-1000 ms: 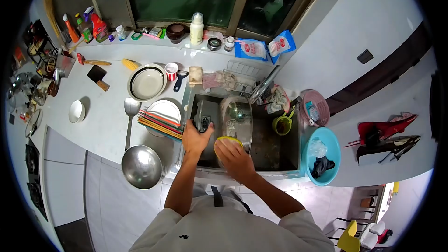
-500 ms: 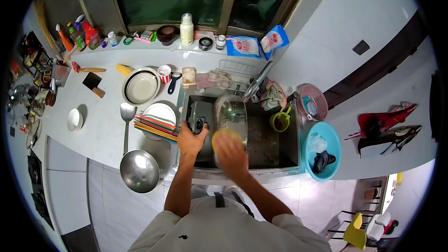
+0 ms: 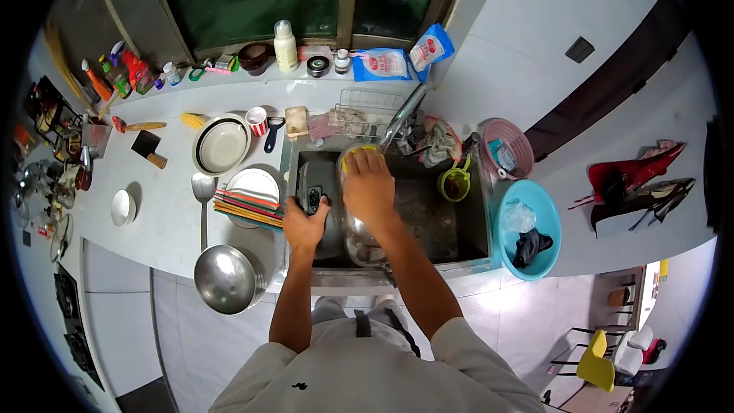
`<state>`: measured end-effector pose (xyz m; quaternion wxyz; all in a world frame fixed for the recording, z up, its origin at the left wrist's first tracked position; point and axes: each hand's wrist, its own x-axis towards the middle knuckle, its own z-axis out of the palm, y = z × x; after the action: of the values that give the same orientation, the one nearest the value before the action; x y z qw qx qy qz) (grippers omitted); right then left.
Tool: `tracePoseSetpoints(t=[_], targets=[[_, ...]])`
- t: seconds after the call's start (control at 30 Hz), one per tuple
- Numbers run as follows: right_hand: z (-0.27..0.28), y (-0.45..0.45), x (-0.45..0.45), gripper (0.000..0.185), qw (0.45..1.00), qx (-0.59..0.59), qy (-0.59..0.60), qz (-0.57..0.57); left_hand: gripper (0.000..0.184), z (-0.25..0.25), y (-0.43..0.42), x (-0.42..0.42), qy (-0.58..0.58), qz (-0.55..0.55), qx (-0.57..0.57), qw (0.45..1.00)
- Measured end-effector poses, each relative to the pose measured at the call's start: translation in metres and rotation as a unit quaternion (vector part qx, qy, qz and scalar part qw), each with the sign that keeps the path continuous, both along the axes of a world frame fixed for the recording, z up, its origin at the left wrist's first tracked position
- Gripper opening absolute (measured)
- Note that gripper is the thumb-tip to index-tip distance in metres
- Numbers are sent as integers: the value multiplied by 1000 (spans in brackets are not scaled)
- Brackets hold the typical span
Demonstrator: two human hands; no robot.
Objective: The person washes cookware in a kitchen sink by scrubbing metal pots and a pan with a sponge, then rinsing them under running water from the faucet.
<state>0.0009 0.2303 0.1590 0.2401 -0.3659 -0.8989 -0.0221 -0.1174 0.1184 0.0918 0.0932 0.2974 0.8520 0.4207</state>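
Observation:
A see-through jar (image 3: 362, 249) with a dark grey part (image 3: 309, 174) lies across the sink (image 3: 440, 233); a connector shows on the grey part. My left hand (image 3: 306, 229) grips that grey part near the connector, thumb and fingers spread around it. Under my right hand (image 3: 368, 193) a yellow sponge (image 3: 359, 150) is pressed against the far end of the jar. The faucet (image 3: 401, 115) reaches over the sink just beyond my right hand. Most of the sponge is hidden by the fingers.
Left of the sink are chopsticks (image 3: 246, 210), a plate (image 3: 254, 180), bowls (image 3: 222, 145) and a metal wok-like bowl (image 3: 225, 279) at the counter edge. A green cup (image 3: 454, 183) sits in the sink's right side. A blue basin (image 3: 547, 218) and pink basket (image 3: 511, 141) stand to the right.
My right hand has slid the sponge away from me along the jar to its far end. My left hand keeps hold of the grey part. The view has shifted slightly.

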Motion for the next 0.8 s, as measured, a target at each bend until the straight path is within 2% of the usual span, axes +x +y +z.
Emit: tracePoseSetpoints(t=[0.1,0.23,0.3,0.4,0.47,0.5,0.57,0.6,0.67,0.8], targets=[[4,-48,19,45,998,34,37,27,60,-2,-2,-1,-18,2,5,1000],[-46,-128,78,50,998,45,-14,40,59,-6,-7,0,-20,0,11,1000],[-59,-137,93,52,997,33,-42,60,59,-8,-9,0,-20,-3,16,1000],[-56,-134,94,56,998,29,-52,16,60,-19,-11,5,-4,-13,27,1000],[-29,-112,73,56,997,-1,-6,-75,59,-20,-12,10,-6,-7,45,999],[-23,-102,65,56,997,-1,-5,-75,59,-16,-13,12,-5,-7,44,999],[-12,-80,51,55,971,22,190,-145,60,-7,-14,15,-42,-13,18,999],[-7,-73,46,55,971,22,189,-146,60,-8,-15,16,-42,-15,18,999],[3,-60,38,53,939,-172,187,-231,63,-7,-17,19,-49,-12,-6,999],[9,-27,35,50,913,-244,134,-299,67,2,-27,28,-58,-10,-2,998]])
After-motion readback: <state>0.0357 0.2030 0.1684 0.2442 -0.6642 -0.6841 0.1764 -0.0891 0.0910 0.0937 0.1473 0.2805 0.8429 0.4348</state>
